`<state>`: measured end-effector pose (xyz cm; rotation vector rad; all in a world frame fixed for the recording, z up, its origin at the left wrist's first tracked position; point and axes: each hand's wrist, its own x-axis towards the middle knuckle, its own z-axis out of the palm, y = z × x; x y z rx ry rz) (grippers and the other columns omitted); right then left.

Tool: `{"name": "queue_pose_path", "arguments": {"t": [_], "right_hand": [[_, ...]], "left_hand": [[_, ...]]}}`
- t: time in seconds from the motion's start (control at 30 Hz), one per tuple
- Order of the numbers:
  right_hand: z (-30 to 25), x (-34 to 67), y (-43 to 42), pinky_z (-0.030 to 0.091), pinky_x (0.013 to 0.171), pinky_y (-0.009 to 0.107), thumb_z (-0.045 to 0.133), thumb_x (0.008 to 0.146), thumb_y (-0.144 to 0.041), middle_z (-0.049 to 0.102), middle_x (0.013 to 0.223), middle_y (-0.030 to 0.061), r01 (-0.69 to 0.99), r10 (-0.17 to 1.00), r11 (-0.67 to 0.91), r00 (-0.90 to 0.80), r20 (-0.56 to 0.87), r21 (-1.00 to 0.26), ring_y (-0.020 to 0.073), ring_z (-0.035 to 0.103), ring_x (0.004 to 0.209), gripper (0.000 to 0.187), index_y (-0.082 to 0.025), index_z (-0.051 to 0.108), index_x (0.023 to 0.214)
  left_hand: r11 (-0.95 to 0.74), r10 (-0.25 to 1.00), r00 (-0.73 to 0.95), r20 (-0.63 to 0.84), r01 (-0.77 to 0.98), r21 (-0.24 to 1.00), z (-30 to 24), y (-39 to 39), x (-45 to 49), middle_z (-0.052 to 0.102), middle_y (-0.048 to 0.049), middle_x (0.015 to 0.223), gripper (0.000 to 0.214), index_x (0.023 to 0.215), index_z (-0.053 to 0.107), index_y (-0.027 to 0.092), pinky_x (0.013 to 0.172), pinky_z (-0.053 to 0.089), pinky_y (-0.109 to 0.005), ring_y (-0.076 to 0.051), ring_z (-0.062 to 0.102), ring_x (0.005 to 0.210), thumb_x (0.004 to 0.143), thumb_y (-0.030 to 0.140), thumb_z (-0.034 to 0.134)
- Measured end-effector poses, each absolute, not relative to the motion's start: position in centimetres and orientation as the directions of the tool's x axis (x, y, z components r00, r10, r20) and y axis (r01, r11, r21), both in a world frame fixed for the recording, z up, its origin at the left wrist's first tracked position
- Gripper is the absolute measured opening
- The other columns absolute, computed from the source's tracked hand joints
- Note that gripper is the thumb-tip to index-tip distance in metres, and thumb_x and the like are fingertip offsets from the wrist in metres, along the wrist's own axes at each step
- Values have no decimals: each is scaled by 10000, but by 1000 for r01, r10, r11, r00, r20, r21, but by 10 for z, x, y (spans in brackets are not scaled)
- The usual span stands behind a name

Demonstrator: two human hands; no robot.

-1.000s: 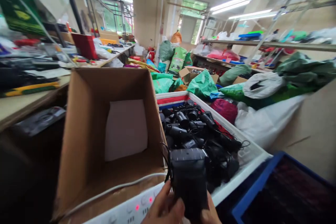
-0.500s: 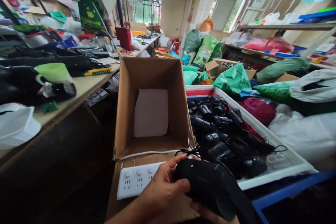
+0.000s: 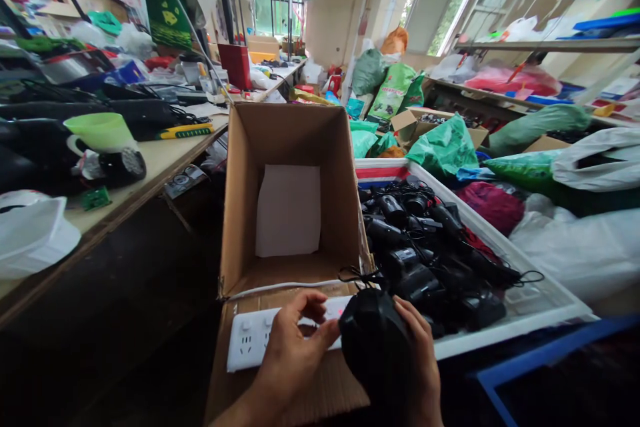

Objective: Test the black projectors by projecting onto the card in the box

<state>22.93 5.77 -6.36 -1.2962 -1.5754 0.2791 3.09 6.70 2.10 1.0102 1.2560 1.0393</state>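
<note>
A rounded black device (image 3: 377,347) is gripped by the right hand (image 3: 420,353) in front of an open cardboard box (image 3: 240,213).
The device is held above the box's lower flap (image 3: 325,387), its side clasped by the right fingers, while the left hand (image 3: 287,347) is kept half-curled with thumb and fingers apart (whether the device is touched by that thumb cannot be told). Part of a white power strip (image 3: 245,343) is covered by the left hand, and a small reddish light (image 3: 341,311) is seen beside the device. To the right, dark corded appliances (image 3: 425,247) are heaped in a white bin (image 3: 515,332); to the left, a pale green cup (image 3: 103,132) is borne by a cluttered surface (image 3: 163,152).
</note>
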Motion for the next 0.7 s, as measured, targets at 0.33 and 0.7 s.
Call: {"name": "queue_pose_path", "arguments": {"t": [0.33,0.7], "right_hand": [[-44,225,59,425,939,499,503,845,-131,406,1407,64,693,630,536,50,775,-481,271,417,1243,605,-340,307,1378],[-53,217,48,561,794,365,572,821,-399,647,1133,81,70,971,62,226,77,-996,257,642,980,504,-284,465,1300]], "left_hand": [[499,801,575,-166,-490,715,48,59,40,662,-89,1063,514,1180,585,191,839,471,-365,-280,612,1006,692,267,731],[496,761,628,-161,-405,768,38,78,32,627,-16,686,512,1050,609,131,550,446,-221,-119,565,568,601,274,808]]}}
